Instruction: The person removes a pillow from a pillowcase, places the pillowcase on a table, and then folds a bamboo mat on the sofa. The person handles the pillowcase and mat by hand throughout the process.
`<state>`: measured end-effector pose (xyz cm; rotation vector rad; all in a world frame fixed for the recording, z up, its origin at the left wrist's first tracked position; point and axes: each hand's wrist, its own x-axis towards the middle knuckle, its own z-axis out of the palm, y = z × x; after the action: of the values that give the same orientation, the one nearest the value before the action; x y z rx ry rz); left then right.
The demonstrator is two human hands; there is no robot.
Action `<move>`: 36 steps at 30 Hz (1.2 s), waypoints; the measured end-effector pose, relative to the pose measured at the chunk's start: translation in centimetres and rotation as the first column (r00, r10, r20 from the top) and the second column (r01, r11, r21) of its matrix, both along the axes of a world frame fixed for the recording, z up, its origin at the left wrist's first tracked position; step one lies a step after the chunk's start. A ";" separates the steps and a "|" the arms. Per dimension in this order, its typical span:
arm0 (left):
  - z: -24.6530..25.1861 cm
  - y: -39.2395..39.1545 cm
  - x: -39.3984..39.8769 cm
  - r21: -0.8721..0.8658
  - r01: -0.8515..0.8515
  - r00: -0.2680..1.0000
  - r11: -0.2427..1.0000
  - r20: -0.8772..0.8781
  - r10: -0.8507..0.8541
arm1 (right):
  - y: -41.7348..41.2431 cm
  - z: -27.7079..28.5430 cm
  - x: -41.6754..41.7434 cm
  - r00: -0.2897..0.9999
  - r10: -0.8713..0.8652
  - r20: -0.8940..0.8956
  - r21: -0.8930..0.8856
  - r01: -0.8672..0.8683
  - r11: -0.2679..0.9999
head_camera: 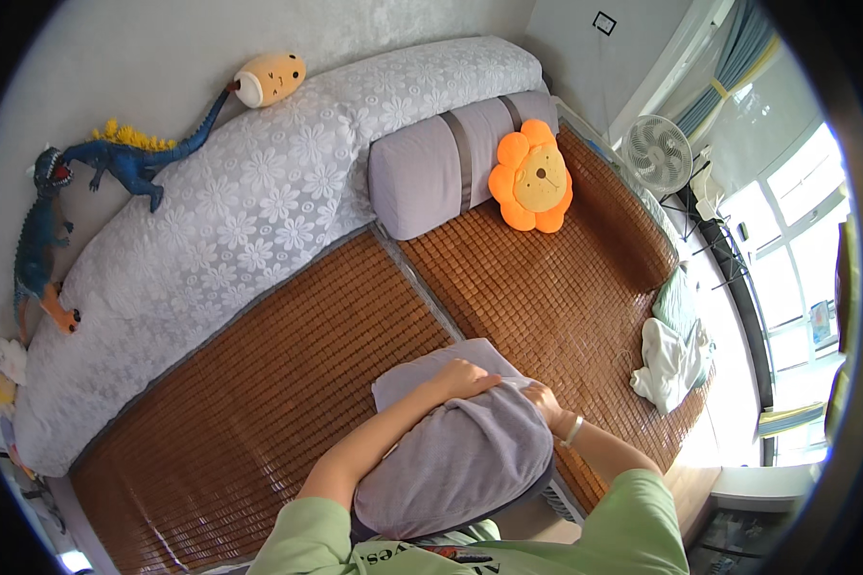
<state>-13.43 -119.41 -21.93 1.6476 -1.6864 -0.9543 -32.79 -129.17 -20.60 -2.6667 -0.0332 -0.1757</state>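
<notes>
A bulky grey cushion (453,467) in a soft fabric cover is held against my front, over the near edge of the bed. My left hand (466,379) grips the cover at its far edge, fingers pointing right. Just to the right, my right hand (543,401), with a pale band at the wrist, clasps the same edge; its fingertips are partly hidden by cloth. A smoother lavender-grey part (424,370) juts out past my left hand onto the mat. I cannot tell whether it is a separate piece.
Brown tile mats (280,374) cover the bed. Beyond lie a lavender-grey bolster (421,180), an orange flower-shaped plush (539,176) and a floral-covered mound (244,208) with toy dinosaurs (129,162). White cloth (665,366) rests at the right edge, near a fan (656,153).
</notes>
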 end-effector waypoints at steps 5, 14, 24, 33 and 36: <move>5.8 4.3 -0.5 0.088 -0.043 0.966 0.995 -0.252 0.064 | 0.7 -2.0 -0.4 0.978 -0.085 -0.189 -0.202 0.046 0.978; 13.5 5.7 -2.1 0.138 0.089 0.972 0.986 0.203 -0.116 | 2.2 0.2 3.1 0.999 -0.027 0.032 -0.119 0.031 0.992; 13.7 7.2 -7.8 -0.023 0.058 0.893 0.998 0.449 -0.041 | 2.7 0.1 5.4 0.945 -0.097 -0.313 -0.295 0.000 0.956; 16.3 14.6 -3.6 0.017 0.110 0.923 0.994 0.369 -0.108 | 6.4 1.0 4.6 0.974 -0.169 -0.154 -0.231 0.131 0.964; 15.0 12.9 -1.2 -0.138 0.142 0.913 0.980 0.402 -0.076 | 7.6 2.4 1.9 0.958 -0.156 -0.241 -0.149 0.122 0.981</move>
<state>-14.63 -106.51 -6.91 1.7303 -2.0816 -0.5309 -30.88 -121.53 -18.21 -2.8043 0.2326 0.1262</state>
